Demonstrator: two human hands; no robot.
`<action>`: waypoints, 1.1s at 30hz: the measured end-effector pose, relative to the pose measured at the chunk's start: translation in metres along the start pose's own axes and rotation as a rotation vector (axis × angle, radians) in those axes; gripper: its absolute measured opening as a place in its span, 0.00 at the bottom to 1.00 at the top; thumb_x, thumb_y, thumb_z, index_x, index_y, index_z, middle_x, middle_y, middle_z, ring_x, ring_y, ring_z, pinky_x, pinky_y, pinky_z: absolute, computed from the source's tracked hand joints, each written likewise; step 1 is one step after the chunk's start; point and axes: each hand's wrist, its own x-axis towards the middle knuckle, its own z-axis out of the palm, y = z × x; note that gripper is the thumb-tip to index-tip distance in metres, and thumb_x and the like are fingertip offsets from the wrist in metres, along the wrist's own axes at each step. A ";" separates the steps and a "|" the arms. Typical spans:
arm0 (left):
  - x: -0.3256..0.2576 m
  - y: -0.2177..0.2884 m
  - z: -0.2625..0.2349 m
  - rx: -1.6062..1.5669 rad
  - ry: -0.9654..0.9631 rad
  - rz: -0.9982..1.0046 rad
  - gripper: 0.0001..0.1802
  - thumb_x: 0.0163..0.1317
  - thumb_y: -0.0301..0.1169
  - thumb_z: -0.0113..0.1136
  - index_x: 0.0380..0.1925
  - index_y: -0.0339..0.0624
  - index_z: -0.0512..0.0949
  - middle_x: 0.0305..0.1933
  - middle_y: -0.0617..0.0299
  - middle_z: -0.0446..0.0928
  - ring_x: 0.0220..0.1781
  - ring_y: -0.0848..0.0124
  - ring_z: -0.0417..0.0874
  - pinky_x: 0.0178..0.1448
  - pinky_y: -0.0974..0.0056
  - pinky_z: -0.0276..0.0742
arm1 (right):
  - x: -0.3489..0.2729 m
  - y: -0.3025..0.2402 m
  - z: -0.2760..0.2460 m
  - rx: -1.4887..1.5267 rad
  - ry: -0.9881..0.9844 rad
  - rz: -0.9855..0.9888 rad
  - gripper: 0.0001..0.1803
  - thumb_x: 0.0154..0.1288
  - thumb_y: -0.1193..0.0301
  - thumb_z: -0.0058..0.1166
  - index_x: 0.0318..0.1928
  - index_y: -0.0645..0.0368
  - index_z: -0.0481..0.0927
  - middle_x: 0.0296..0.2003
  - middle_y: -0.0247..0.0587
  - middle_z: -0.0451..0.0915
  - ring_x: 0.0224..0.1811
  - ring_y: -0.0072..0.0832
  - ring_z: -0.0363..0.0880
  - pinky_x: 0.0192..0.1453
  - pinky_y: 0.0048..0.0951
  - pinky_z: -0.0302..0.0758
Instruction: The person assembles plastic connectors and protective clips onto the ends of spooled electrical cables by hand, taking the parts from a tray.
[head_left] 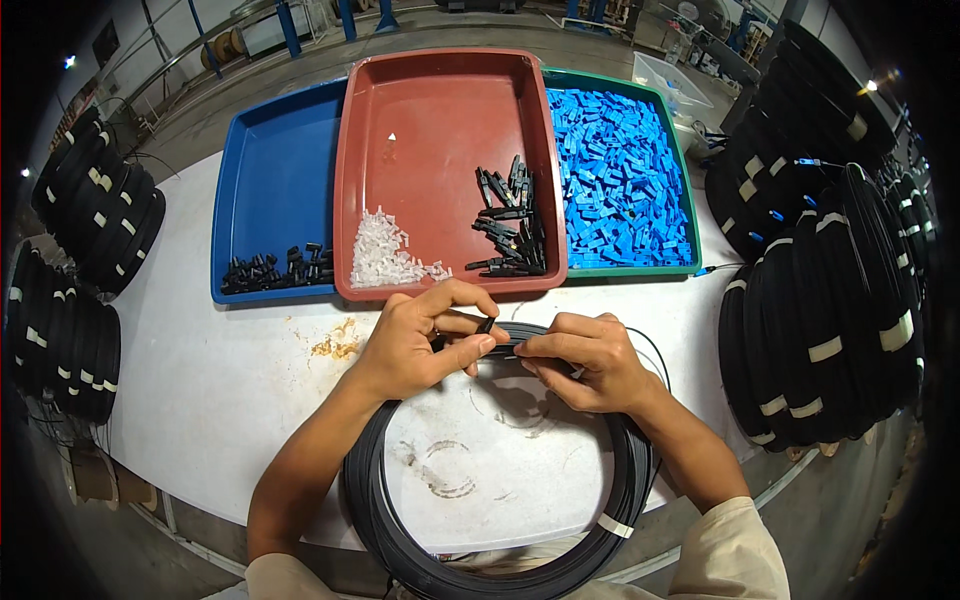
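A large coil of black cable (365, 490) lies on the white table before me, bound by a white tape band (615, 526). My left hand (415, 340) pinches a small black sleeve-like part (487, 325) between thumb and forefinger, above the coil's far side. Just to its right, my right hand (590, 362) is closed in a pinch on the black cable near its end. The fingertips of both hands nearly meet. What lies inside the right pinch is partly hidden by the fingers.
Beyond the coil stand a blue tray (275, 120) with black pieces, a red tray (450, 68) with clear sleeves (378, 252) and black connectors (512, 225), and a green tray (692, 225) of blue clips (620, 180). Stacked cable coils (820, 330) flank the table's right; more coils (100, 210) its left.
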 end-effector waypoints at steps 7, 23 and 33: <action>-0.001 -0.004 0.000 0.088 -0.005 0.012 0.13 0.66 0.22 0.66 0.47 0.37 0.75 0.37 0.51 0.89 0.28 0.77 0.87 0.32 0.73 0.81 | -0.001 0.003 0.003 0.038 0.018 -0.009 0.15 0.53 0.83 0.65 0.43 0.61 0.88 0.27 0.38 0.81 0.19 0.25 0.78 0.23 0.26 0.72; -0.006 -0.005 0.010 0.486 0.024 0.290 0.20 0.60 0.20 0.70 0.48 0.35 0.70 0.42 0.54 0.84 0.41 0.64 0.91 0.43 0.65 0.88 | -0.002 0.000 0.002 0.110 0.132 0.137 0.07 0.57 0.81 0.67 0.38 0.63 0.87 0.22 0.37 0.78 0.18 0.24 0.71 0.22 0.28 0.64; -0.007 -0.010 0.010 0.642 0.002 0.446 0.24 0.54 0.19 0.74 0.46 0.39 0.71 0.39 0.56 0.84 0.36 0.65 0.85 0.41 0.62 0.84 | -0.002 0.001 -0.001 0.107 0.054 0.140 0.06 0.58 0.78 0.67 0.37 0.63 0.88 0.22 0.39 0.79 0.19 0.28 0.74 0.23 0.29 0.66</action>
